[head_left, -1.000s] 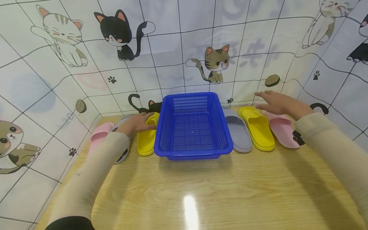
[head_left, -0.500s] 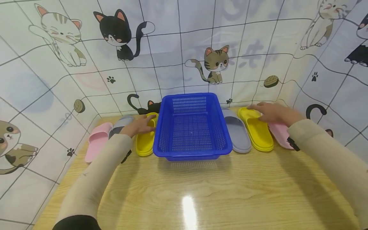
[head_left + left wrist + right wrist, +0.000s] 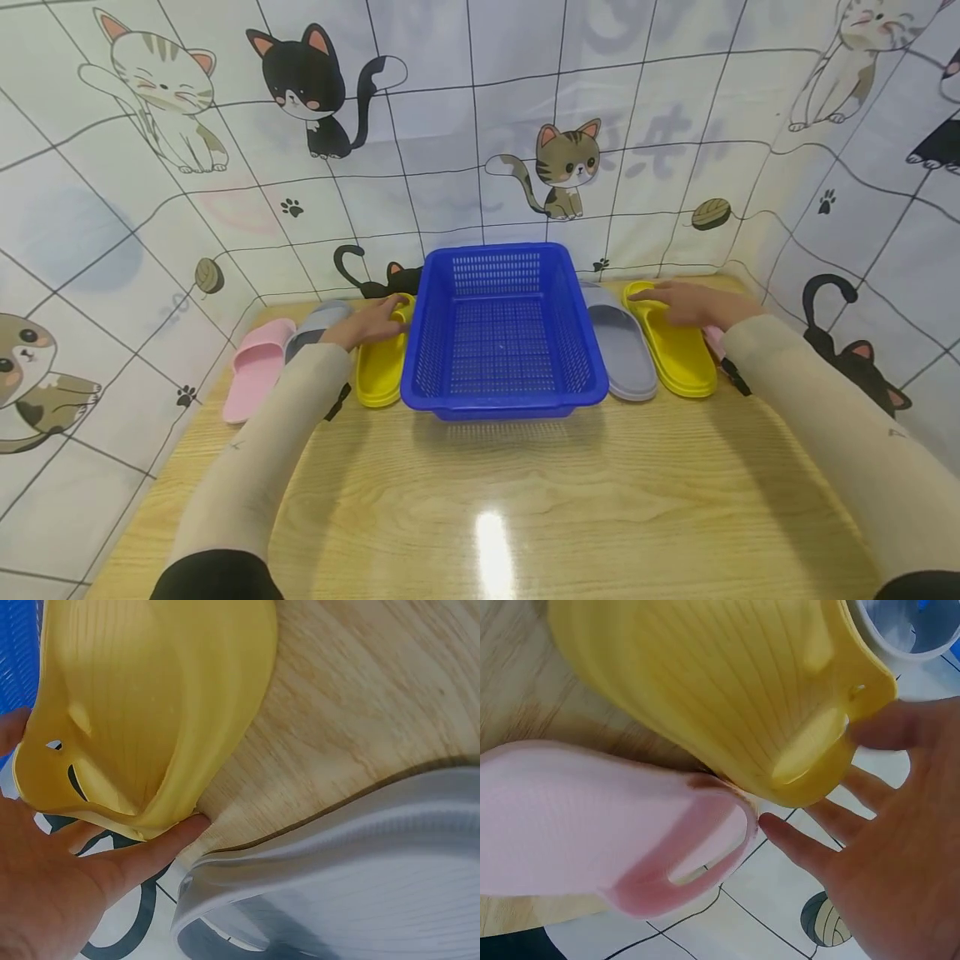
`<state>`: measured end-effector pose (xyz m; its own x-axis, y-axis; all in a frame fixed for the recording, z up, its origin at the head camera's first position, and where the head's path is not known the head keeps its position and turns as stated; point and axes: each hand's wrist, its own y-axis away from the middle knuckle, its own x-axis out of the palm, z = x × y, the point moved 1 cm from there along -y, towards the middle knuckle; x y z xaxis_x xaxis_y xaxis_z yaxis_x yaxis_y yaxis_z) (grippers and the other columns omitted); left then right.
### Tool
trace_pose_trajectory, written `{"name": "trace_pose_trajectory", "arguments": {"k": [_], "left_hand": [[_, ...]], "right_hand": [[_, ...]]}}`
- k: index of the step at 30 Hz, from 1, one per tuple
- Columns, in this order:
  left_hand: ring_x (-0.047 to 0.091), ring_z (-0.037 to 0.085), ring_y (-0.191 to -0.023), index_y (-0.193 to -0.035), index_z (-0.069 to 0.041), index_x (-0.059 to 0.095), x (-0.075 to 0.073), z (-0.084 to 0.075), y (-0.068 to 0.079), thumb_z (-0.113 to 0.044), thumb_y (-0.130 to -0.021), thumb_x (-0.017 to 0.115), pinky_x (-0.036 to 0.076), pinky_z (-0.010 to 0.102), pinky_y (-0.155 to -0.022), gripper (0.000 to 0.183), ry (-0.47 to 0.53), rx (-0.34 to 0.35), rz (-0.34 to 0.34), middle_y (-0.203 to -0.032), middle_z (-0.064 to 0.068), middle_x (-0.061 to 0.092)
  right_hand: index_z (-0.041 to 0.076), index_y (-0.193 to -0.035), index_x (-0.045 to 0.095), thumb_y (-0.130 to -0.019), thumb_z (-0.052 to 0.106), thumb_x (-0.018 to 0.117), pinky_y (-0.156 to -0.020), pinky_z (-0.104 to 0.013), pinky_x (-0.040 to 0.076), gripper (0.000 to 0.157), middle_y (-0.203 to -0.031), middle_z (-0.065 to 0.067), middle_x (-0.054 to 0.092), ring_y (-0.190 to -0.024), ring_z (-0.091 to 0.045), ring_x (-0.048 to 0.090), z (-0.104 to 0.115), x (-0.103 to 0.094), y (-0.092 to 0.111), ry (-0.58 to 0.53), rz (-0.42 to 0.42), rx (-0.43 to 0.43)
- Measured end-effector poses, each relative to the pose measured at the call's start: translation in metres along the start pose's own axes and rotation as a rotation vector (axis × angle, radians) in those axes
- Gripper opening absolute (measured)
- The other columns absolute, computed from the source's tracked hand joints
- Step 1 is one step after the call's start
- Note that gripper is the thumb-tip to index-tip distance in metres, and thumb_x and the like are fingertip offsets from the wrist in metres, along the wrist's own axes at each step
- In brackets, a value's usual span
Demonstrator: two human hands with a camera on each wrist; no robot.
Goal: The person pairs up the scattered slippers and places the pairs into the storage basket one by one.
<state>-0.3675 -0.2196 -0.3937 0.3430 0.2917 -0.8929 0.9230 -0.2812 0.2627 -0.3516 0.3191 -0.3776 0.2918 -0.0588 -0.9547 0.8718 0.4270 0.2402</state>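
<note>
Left of the blue basket, my left hand is at the strap end of a yellow slipper. In the left wrist view its thumb lies at one edge and the other fingers reach round the toe and far side. Right of the basket, my right hand pinches the strap end of the other yellow slipper. The right wrist view shows the thumb at the strap's opening, fingers behind the toe, and the little finger extended beside a pink slipper.
Beside the left yellow slipper lie a grey slipper and a pink slipper. Another grey slipper lies between basket and right yellow slipper. A cat-patterned wall covering rises right behind the row on the wooden table.
My right hand has come down and leftward from above the pink slipper onto the yellow slipper's strap end. My left hand has shifted slightly right and closed in on its yellow slipper.
</note>
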Motion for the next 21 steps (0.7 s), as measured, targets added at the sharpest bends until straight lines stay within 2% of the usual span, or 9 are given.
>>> {"name": "trace_pose_trajectory", "arguments": {"k": [3,7,12,16,21], "left_hand": [[0.026,0.049,-0.154,-0.163,-0.017,0.028,-0.001,0.000,0.000,-0.042,-0.098,0.050,0.024,0.068,-0.122,0.073,-0.012,0.015,-0.004,-0.169,0.025,0.023],[0.032,0.051,-0.149,-0.163,-0.018,0.030,-0.004,0.001,0.002,-0.042,-0.097,0.050,0.029,0.070,-0.119,0.074,-0.031,0.021,-0.015,-0.164,0.029,0.027],[0.042,0.047,-0.140,-0.162,-0.018,0.033,-0.005,0.003,0.001,-0.044,-0.095,0.052,0.036,0.066,-0.116,0.074,-0.039,-0.012,-0.032,-0.157,0.028,0.033],[0.046,0.046,-0.134,-0.163,-0.016,0.031,-0.005,0.004,-0.002,-0.046,-0.092,0.053,0.040,0.064,-0.114,0.080,-0.035,-0.042,-0.057,-0.155,0.029,0.033],[0.045,0.047,-0.134,-0.163,-0.012,0.026,-0.011,0.008,-0.005,-0.049,-0.089,0.056,0.040,0.062,-0.115,0.088,0.024,-0.095,-0.079,-0.158,0.030,0.027]], "right_hand": [[0.009,-0.149,0.055,-0.096,0.015,0.049,-0.118,-0.074,0.023,0.053,-0.155,-0.033,0.045,-0.145,-0.060,0.032,0.000,0.000,-0.006,-0.013,-0.003,-0.012],[0.005,-0.150,0.051,-0.095,0.020,0.052,-0.117,-0.073,0.025,0.058,-0.154,-0.035,0.044,-0.144,-0.060,0.033,-0.001,0.001,-0.014,-0.018,0.018,0.018],[0.004,-0.153,0.046,-0.095,0.020,0.051,-0.116,-0.074,0.026,0.061,-0.156,-0.037,0.039,-0.144,-0.061,0.032,-0.005,0.007,-0.022,-0.055,0.028,0.058],[0.004,-0.150,0.051,-0.093,0.018,0.049,-0.114,-0.073,0.030,0.058,-0.152,-0.037,0.045,-0.140,-0.061,0.038,-0.010,0.009,-0.025,-0.051,-0.001,0.044],[0.008,-0.144,0.058,-0.089,0.018,0.051,-0.109,-0.072,0.037,0.056,-0.144,-0.037,0.052,-0.133,-0.058,0.045,-0.014,0.003,-0.026,-0.015,-0.022,0.067]]}}
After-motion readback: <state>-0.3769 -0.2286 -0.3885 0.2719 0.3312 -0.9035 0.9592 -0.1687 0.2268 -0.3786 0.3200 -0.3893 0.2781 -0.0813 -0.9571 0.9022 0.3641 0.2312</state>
